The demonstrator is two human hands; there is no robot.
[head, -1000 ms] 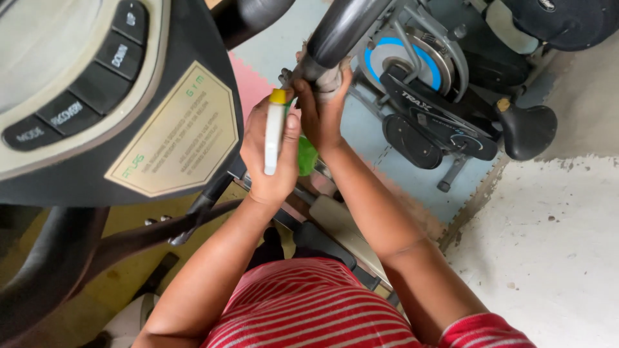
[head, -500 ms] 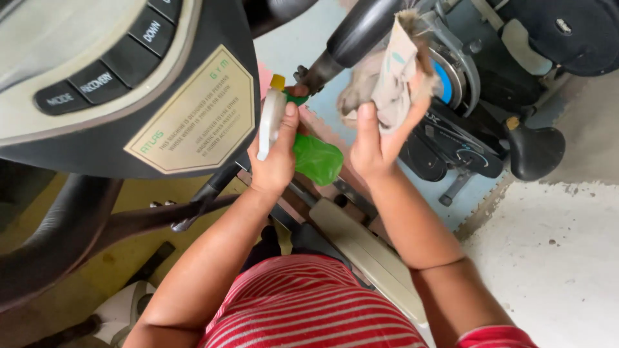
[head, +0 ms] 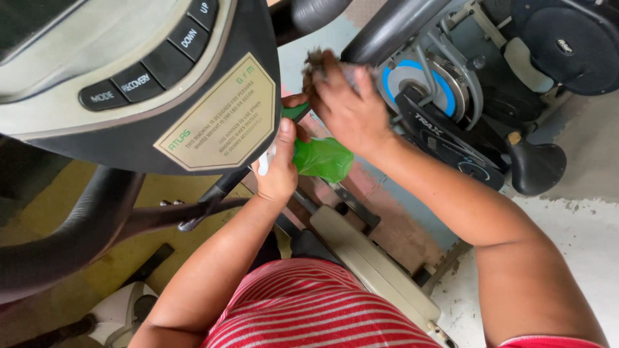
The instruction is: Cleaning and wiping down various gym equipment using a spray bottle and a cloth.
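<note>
Green plastic spray bottle (head: 322,158) sits clenched in the left hand (head: 278,169), just below the black console (head: 129,84) of an exercise machine. Right hand (head: 348,106) is closed on a crumpled grey cloth (head: 316,61), pressed against the black padded handlebar (head: 393,26) above the bottle. Beyond them stands another exercise bike (head: 451,122) on the concrete floor (head: 580,238)

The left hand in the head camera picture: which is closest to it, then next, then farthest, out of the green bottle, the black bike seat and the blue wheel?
1. Green bottle: held in the left hand.
2. Blue wheel: upper right, behind the right hand.
3. Black bike seat: far right.
</note>
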